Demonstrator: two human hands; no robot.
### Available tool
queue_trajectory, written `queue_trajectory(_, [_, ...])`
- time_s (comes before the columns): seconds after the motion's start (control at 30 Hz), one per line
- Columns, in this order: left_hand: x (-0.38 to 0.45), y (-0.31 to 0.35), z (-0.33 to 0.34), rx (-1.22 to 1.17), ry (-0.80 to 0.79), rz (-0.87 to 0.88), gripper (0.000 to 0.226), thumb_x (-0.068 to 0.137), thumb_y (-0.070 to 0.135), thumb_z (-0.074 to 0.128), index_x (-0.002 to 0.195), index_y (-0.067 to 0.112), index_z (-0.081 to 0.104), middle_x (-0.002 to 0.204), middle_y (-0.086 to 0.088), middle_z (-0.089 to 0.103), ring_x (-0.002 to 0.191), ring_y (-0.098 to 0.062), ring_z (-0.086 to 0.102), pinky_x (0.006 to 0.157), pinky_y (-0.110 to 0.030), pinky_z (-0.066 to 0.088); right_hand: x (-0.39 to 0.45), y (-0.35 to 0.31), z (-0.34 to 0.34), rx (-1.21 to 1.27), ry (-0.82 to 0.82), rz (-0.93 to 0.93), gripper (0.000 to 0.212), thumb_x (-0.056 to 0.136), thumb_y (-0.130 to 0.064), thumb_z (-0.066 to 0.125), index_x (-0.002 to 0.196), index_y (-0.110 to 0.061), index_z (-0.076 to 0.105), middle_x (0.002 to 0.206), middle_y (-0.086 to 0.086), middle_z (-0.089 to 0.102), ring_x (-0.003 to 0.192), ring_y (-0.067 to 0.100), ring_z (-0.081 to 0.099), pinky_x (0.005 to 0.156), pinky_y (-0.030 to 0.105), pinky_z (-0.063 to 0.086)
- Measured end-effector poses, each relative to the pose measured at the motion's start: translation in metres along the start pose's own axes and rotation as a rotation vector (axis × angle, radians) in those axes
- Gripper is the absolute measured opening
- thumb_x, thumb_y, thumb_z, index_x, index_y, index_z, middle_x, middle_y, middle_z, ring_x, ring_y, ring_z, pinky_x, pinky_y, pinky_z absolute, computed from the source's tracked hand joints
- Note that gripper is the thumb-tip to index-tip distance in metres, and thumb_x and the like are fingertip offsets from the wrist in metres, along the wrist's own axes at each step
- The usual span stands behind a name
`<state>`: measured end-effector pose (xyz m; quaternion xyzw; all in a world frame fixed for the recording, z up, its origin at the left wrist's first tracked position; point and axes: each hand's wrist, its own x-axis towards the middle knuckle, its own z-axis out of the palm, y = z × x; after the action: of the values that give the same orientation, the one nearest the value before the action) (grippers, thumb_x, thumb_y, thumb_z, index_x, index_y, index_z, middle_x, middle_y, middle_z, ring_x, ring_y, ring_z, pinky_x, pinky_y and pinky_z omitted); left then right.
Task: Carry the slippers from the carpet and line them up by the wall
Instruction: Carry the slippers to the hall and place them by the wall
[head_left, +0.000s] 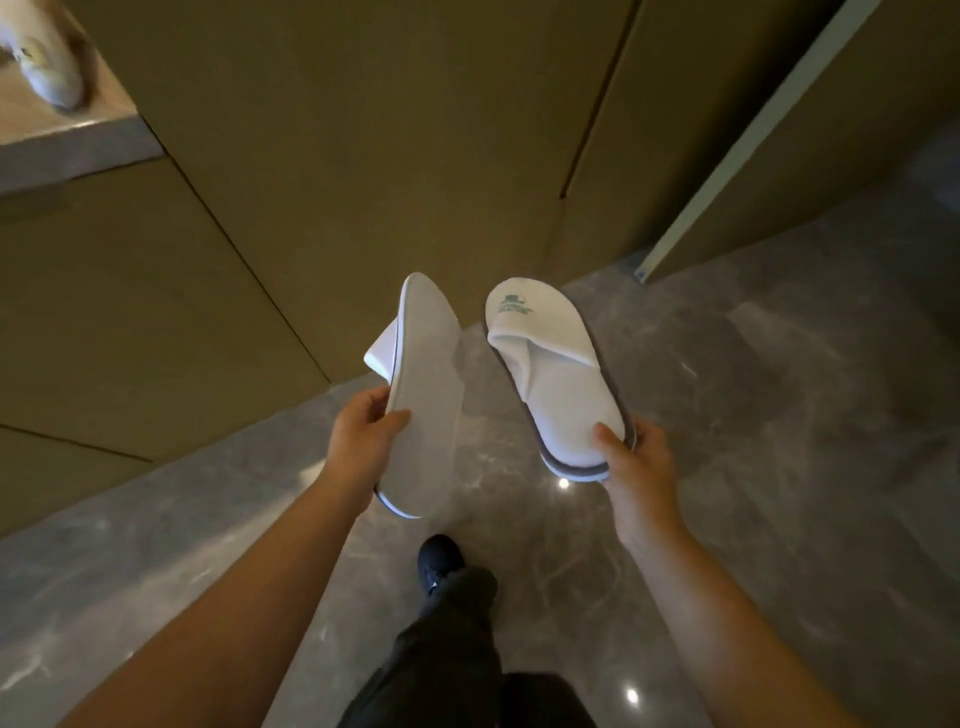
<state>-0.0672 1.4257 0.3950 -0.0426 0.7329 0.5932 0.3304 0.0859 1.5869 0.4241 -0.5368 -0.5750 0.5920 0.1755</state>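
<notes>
I hold one white slipper in each hand above a grey marble floor. My left hand grips the left slipper at its heel end; it is turned on its side so its pale sole faces me. My right hand grips the heel of the right slipper, which is upright, toe pointing away, a small blue-green logo on its toe band. Both slippers hang in the air a short way before the tan panelled wall.
A pale counter edge with a blurred white object juts out at top left. A light door edge slants down at the right. My dark shoe and trouser leg stand on the floor below the slippers.
</notes>
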Motion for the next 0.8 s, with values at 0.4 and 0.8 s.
queue_trajectory(0.4, [0.122, -0.066, 0.015, -0.041, 0.298, -0.102, 0.023, 0.079, 0.011, 0.056, 0.098, 0.022, 0.061, 0.089, -0.003, 0.063, 0.082, -0.022, 0.058, 0.070, -0.032, 0.045, 0.160, 0.061, 0.094, -0.153, -0.330, 0.197, 0.039, 0.077, -0.007, 0.062, 0.112, 0.003, 0.047, 0.115, 0.023, 0.058, 0.103, 0.032, 0.058, 0.093, 0.048, 0.049])
queue_trajectory(0.8, [0.274, -0.269, -0.004, -0.038, 0.448, -0.096, 0.020, 0.080, 0.008, 0.055, 0.096, 0.020, 0.059, 0.088, -0.003, 0.062, 0.077, -0.018, 0.057, 0.068, -0.030, 0.044, 0.281, 0.281, 0.238, -0.246, -0.418, 0.237, 0.034, 0.081, -0.004, 0.058, 0.112, 0.004, 0.047, 0.111, 0.019, 0.057, 0.103, 0.030, 0.056, 0.095, 0.050, 0.048])
